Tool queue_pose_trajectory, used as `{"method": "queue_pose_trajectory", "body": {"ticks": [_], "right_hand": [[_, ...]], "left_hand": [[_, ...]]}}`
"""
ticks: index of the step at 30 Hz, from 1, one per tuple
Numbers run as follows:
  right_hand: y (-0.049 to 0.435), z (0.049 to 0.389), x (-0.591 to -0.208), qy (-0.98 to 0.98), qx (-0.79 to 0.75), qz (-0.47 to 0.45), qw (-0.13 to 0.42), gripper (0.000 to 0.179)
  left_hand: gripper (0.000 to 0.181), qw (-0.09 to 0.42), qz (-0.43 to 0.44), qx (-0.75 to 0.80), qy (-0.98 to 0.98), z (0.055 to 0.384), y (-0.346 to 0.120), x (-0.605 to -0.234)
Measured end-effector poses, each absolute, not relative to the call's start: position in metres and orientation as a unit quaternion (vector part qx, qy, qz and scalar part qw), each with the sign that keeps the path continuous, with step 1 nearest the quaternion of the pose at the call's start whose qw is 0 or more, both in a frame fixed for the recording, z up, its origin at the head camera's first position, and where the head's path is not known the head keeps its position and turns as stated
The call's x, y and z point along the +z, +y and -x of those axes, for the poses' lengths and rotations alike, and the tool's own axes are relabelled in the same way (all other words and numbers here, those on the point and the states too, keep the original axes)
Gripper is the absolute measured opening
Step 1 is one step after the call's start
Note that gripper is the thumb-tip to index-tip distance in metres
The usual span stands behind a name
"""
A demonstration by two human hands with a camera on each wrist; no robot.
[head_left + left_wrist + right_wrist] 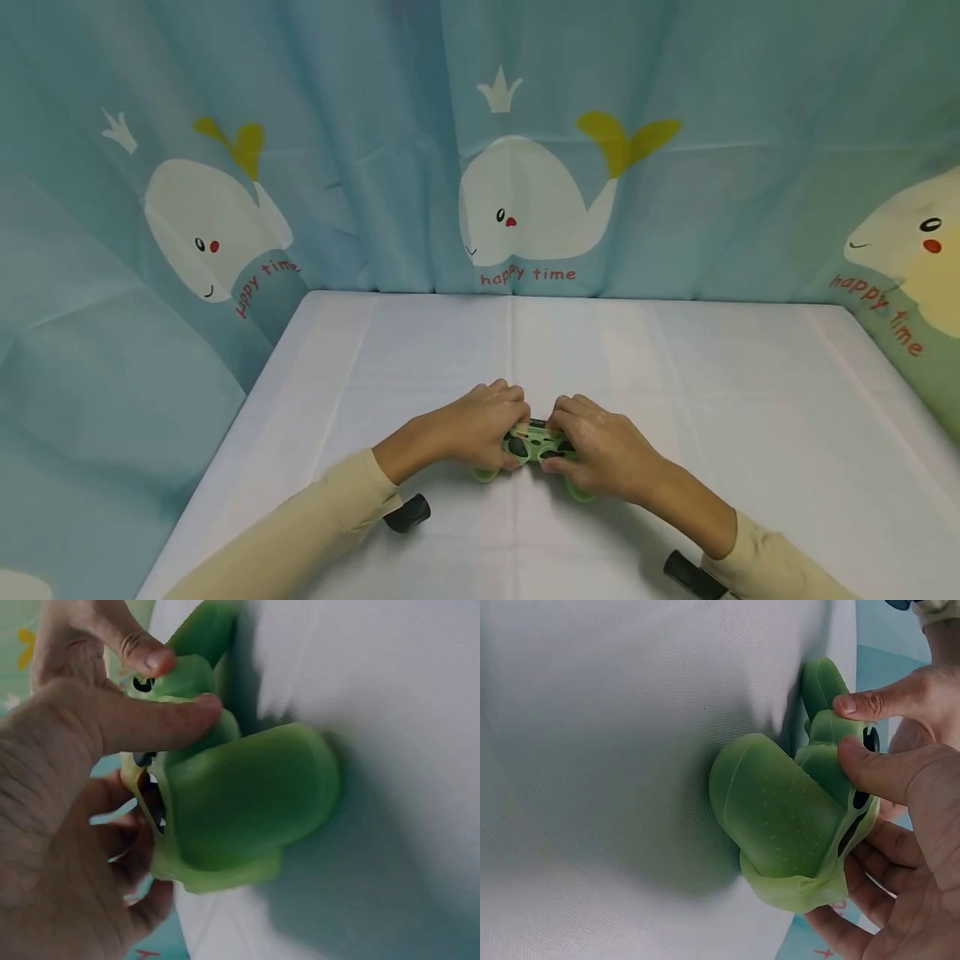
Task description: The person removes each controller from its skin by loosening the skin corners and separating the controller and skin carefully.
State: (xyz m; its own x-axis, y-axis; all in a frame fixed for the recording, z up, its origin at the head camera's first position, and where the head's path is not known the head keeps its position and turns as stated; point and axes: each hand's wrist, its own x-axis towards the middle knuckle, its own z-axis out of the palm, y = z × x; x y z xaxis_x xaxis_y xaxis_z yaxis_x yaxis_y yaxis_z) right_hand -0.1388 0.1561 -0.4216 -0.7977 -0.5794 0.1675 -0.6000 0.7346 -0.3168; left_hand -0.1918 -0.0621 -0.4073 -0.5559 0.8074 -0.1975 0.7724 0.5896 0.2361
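Note:
A game controller in a light green silicone cover (pixel 534 443) is at the front middle of the white table, between both hands. My left hand (pixel 483 423) grips its left side, with the thumb on the near face and the fingers curled over the far edge. On the opposite side, my right hand (pixel 603 446) holds the cover in the same way. Both wrist views show the green cover (pixel 251 795) from its grip end, with dark parts in its openings. In the right wrist view, the cover's lower rim (pixel 791 892) looks loose and wavy. The palms hide much of the controller.
A white cloth (pixel 420 350) with fold creases covers the table. Blue curtains (pixel 375 208) with whale prints stand behind and at the sides. Black cylindrical pieces (pixel 407 513) sit by both wrists, below the beige sleeves (pixel 300 525).

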Motion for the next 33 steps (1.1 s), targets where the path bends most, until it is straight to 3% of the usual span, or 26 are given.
{"method": "queue_pose_trajectory", "body": {"ticks": [7,10,13,15,17,20,27,33], "right_hand": [[0.153,0.137,-0.423,-0.93,0.193,-0.313,0.014,0.033],[0.154,0.137,-0.423,-0.93,0.191,-0.314,0.012,0.033],[0.154,0.137,-0.423,-0.929,0.189,-0.317,0.016,0.033],[0.155,0.137,-0.423,-0.928,0.189,-0.32,0.02,0.033],[0.155,0.137,-0.423,-0.927,0.191,-0.323,0.023,0.033],[0.154,0.137,-0.424,-0.925,0.191,-0.327,0.025,0.033],[0.154,0.138,-0.424,-0.926,0.181,-0.329,0.03,0.035],[0.154,0.136,-0.426,-0.927,0.171,-0.331,0.035,0.035]], "left_hand": [[0.034,0.2,-0.466,0.042,0.861,0.202,-0.053,-0.402],[0.031,0.257,-0.457,0.132,0.841,0.209,-0.056,-0.402],[0.014,0.328,-0.434,0.234,0.806,0.218,-0.061,-0.401],[0.007,0.357,-0.429,0.269,0.785,0.224,-0.062,-0.399],[0.01,0.37,-0.427,0.271,0.779,0.227,-0.062,-0.396],[0.015,0.357,-0.435,0.242,0.791,0.227,-0.06,-0.395],[0.021,0.252,-0.474,0.186,0.823,0.216,-0.059,-0.397],[0.019,0.256,-0.456,0.279,0.805,0.213,-0.066,-0.411]]}}
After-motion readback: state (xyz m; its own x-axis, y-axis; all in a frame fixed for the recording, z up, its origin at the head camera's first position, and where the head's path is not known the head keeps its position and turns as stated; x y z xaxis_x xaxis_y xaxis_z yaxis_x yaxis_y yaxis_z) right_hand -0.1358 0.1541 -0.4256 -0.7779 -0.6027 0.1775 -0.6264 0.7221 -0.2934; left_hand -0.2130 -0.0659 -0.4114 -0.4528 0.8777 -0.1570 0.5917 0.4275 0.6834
